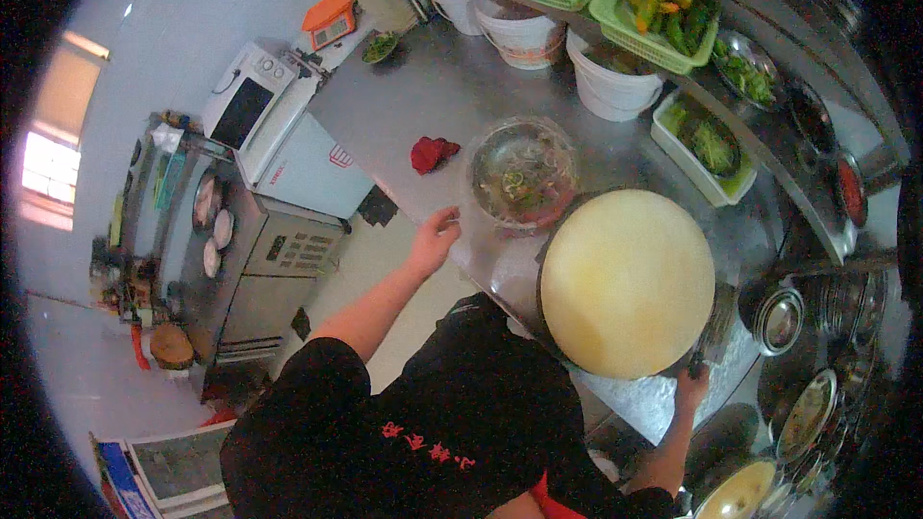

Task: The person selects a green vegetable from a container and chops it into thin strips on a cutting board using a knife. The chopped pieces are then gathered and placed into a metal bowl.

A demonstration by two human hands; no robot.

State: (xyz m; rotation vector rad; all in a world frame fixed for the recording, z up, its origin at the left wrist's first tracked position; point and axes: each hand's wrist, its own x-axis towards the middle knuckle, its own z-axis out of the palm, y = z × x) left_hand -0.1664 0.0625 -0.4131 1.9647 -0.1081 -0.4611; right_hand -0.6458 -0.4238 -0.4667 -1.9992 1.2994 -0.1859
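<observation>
My left hand (435, 239) hovers by the steel counter's near edge, loosely curled with a gap at the fingertips and nothing visible in it. Closest to it are a crumpled red cloth or bag (431, 153) and a clear plastic-lined bowl (523, 174) of sliced, greenish food. A thick round chopping board (627, 285) lies right of the bowl, its top bare. At the board's lower right edge, my right hand (691, 388) grips a dark handle; the broad grey blade of what looks like a cleaver (719, 321) extends beyond it, blurred.
White buckets (613, 86) line the counter's back below green baskets of peppers (660, 21). A white tub of shredded greens (703, 148) stands at right, near metal bowls (779, 321). Leftward are an orange scale (330, 20), a microwave (249, 97) and a white foam box (310, 166).
</observation>
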